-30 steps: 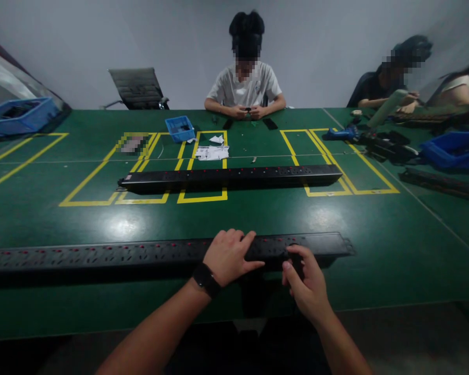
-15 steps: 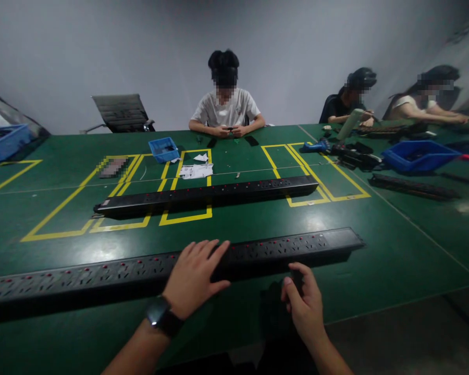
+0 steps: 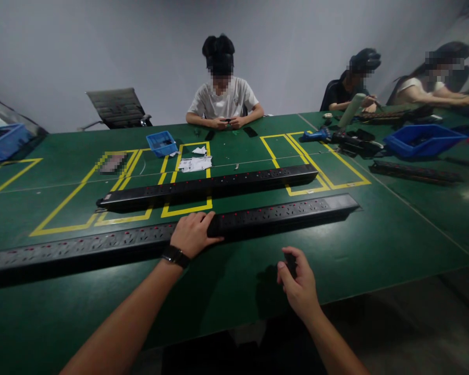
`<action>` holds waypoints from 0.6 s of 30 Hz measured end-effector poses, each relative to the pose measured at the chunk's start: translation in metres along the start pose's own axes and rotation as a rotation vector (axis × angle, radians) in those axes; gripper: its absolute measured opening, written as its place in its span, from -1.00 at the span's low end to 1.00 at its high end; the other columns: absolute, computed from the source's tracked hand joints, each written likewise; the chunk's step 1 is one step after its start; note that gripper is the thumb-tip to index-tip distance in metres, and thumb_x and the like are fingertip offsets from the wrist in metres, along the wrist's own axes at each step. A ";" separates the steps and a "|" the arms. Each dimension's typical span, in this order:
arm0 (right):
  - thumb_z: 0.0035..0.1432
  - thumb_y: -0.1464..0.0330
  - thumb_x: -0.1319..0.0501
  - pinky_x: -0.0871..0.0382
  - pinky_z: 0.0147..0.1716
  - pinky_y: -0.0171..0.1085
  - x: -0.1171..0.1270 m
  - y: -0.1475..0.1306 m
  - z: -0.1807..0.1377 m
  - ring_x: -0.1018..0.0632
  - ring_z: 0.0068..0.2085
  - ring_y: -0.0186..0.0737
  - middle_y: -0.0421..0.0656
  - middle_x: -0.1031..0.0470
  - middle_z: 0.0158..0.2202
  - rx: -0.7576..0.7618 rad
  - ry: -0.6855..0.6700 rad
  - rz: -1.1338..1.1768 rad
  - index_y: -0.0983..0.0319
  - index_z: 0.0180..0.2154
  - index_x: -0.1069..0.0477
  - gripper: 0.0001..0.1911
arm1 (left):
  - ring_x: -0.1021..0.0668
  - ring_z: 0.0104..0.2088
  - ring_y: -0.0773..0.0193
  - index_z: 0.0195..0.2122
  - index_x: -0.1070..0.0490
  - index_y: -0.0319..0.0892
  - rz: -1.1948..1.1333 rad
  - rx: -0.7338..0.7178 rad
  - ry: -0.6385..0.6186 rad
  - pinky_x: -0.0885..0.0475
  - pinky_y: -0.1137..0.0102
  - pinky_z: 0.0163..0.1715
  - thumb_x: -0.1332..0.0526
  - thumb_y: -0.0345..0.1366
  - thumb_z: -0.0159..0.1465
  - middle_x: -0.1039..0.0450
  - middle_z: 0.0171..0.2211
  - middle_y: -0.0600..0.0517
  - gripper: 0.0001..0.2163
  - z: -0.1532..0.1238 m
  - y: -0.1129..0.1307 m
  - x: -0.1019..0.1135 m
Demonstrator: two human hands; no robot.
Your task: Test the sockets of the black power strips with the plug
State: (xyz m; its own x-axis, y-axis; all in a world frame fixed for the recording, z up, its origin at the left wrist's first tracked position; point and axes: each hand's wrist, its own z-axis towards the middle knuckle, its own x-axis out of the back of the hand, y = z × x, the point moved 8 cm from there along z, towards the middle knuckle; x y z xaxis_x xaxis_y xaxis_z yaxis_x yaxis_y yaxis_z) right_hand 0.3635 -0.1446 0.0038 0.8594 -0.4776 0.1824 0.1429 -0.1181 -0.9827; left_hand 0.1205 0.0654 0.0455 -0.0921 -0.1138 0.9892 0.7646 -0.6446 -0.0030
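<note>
A long black power strip (image 3: 281,212) with rows of sockets and small red parts lies across the green table. My left hand (image 3: 192,233), with a dark watch at the wrist, grips it near the middle, fingers over the top and thumb along the near side. Closer to the table's front edge, my right hand (image 3: 300,286) is held apart from the strip. Its curled fingers hold a small black object (image 3: 290,264), mostly hidden, whose kind I cannot make out. A second black power strip (image 3: 214,183) lies just beyond the first.
Yellow tape outlines mark the table (image 3: 234,291). White papers (image 3: 195,164) and a small blue bin (image 3: 162,144) are beyond the far strip. A larger blue bin (image 3: 422,141) and tools stand at right. A person (image 3: 224,99) sits opposite; two others work at far right.
My left hand has moved forward and closed on the near power strip, which now lies further away, closer to the far one. My right hand still holds the small black object.
</note>
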 end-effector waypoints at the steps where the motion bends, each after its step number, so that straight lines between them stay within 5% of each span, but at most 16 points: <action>1: 0.35 0.15 -0.22 -0.28 -0.65 -0.36 0.000 0.001 0.000 -0.39 -0.63 -0.31 -0.30 -0.42 -0.55 0.004 -0.005 -0.007 0.17 0.08 -0.32 -0.63 | -0.52 -0.04 -0.08 0.26 -0.35 -0.10 -0.003 -0.009 -0.007 -0.33 0.12 -0.05 -0.24 0.29 0.22 -0.54 -0.03 -0.17 -0.27 0.014 0.004 -0.003; 7: 0.40 0.17 -0.17 -0.28 -0.60 -0.36 -0.004 0.000 0.005 -0.42 -0.60 -0.30 -0.29 -0.45 -0.54 0.059 -0.044 -0.076 0.20 0.11 -0.31 -0.65 | -0.50 -0.01 -0.08 0.24 -0.39 -0.08 -0.040 0.059 -0.009 -0.31 0.12 0.02 -0.32 0.29 0.15 -0.53 -0.01 -0.17 -0.25 0.084 0.017 -0.008; 11: 0.40 0.19 -0.17 -0.30 -0.56 -0.34 -0.008 -0.003 0.008 -0.47 -0.55 -0.26 -0.28 -0.45 -0.54 0.092 -0.069 -0.132 0.19 0.10 -0.34 -0.67 | -0.39 0.22 -0.19 0.38 -0.22 -0.14 -0.061 0.141 0.082 -0.22 0.00 0.20 -0.35 0.06 0.24 -0.37 0.24 -0.27 -0.25 0.078 0.036 0.015; 12: 0.40 0.19 -0.18 -0.30 -0.56 -0.34 -0.008 -0.003 0.009 -0.47 -0.54 -0.25 -0.27 -0.46 -0.54 0.089 -0.069 -0.137 0.19 0.10 -0.34 -0.67 | -0.31 0.30 -0.21 0.40 -0.18 -0.17 -0.092 0.153 0.179 -0.18 -0.04 0.25 -0.33 -0.05 0.28 -0.30 0.31 -0.28 -0.28 0.059 0.046 0.027; 14: 0.38 0.20 -0.20 -0.31 -0.56 -0.34 -0.007 -0.002 0.011 -0.48 -0.54 -0.26 -0.27 -0.46 -0.52 0.069 -0.066 -0.118 0.18 0.11 -0.34 -0.66 | -0.35 0.29 -0.11 0.35 -0.25 -0.13 -0.242 -0.067 0.322 -0.27 0.01 0.22 -0.27 -0.15 0.33 -0.35 0.27 -0.22 -0.43 0.000 0.088 0.045; 16: 0.37 0.19 -0.20 -0.30 -0.59 -0.36 -0.005 0.000 0.013 -0.45 -0.57 -0.29 -0.29 -0.46 -0.52 0.027 -0.076 -0.071 0.17 0.12 -0.32 -0.64 | -0.56 -0.02 0.08 0.17 -0.41 -0.08 -0.422 -0.417 0.335 -0.44 0.16 -0.04 -0.20 -0.21 0.37 -0.55 -0.03 -0.12 -0.65 -0.085 0.139 0.048; 18: 0.37 0.19 -0.20 -0.25 -0.64 -0.39 -0.007 0.001 0.015 -0.41 -0.62 -0.33 -0.32 -0.46 -0.53 -0.023 -0.120 -0.016 0.16 0.14 -0.29 -0.62 | -0.50 -0.41 0.22 -0.06 -0.50 -0.10 -0.551 -0.681 0.237 -0.43 0.24 -0.36 -0.17 -0.17 0.38 -0.49 -0.41 0.00 -0.78 -0.171 0.180 0.033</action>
State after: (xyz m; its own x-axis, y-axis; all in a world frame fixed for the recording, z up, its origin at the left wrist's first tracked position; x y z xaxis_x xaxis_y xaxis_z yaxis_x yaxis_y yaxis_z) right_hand 0.3656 -0.1281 0.0009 0.9100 -0.3679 0.1911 0.1467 -0.1453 -0.9784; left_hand 0.1461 -0.1832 0.0529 -0.5196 0.2394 0.8202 0.0377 -0.9526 0.3019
